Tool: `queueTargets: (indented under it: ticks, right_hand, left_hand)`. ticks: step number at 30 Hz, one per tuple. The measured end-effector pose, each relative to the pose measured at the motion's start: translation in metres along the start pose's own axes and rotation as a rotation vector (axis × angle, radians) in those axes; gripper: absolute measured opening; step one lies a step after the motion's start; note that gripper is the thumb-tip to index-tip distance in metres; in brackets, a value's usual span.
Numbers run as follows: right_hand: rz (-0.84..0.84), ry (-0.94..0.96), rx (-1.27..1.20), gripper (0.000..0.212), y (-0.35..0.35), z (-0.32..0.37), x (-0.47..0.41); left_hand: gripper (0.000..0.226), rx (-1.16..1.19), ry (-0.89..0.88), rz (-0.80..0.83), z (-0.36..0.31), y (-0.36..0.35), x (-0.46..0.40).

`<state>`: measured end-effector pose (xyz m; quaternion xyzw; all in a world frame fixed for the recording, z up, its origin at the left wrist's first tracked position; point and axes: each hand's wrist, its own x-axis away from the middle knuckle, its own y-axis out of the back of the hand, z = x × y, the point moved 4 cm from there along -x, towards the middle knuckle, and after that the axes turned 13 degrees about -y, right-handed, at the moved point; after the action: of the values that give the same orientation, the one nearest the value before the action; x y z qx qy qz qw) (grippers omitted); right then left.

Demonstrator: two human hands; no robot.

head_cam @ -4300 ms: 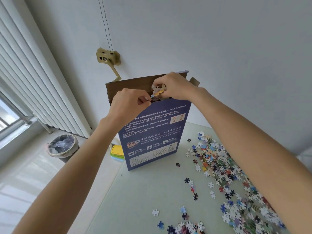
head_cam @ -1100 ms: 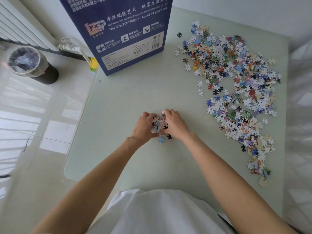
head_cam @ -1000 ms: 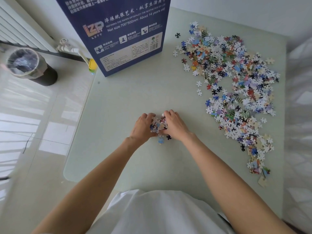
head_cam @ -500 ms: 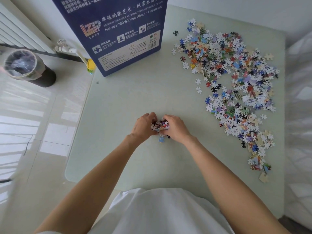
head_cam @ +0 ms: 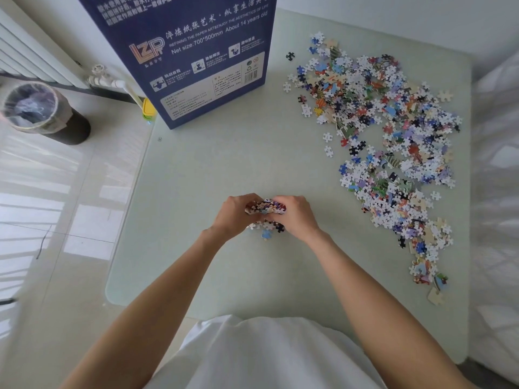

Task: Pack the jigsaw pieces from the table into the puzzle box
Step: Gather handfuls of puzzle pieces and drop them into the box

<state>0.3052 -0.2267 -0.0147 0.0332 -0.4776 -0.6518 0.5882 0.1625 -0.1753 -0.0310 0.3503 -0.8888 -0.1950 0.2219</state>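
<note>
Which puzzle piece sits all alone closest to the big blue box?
The dark piece lying by itself just right of the puzzle box, up at the far end. The other pieces crowd together farther right.

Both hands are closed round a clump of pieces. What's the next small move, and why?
Probably lift the clump toward the puzzle box: left hand and right hand already pinch it clear of the table, with only a few strays beneath.

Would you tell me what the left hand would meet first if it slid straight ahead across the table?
Probably bare table first, then the upright puzzle box; the left hand points roughly that way.
</note>
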Motion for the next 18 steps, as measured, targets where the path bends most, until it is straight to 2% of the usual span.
queueTargets:
  ticks: [6, 10, 14, 18]
  right_hand:
    - [-0.017, -0.058, -0.079, 0.032, 0.009, -0.008, -0.001]
    - [-0.044, -0.026, -0.149, 0.029, 0.027, -0.002, 0.005]
    - [-0.117, 0.114, -0.221, 0.027, 0.072, 0.037, 0.018]
    - [-0.172, 0.301, -0.244, 0.025, 0.143, 0.117, 0.013]
  left_hand:
    - [0.018, 0.001, -0.022, -0.034, -0.004, 0.001, -0.005]
    - [0.016, 0.055, -0.056, -0.066, -0.015, 0.013, -0.001]
    - [0.014, 0.082, -0.221, -0.162, -0.062, 0.057, -0.001]
    - [0.012, -0.033, -0.439, -0.31, -0.134, 0.141, -0.013]
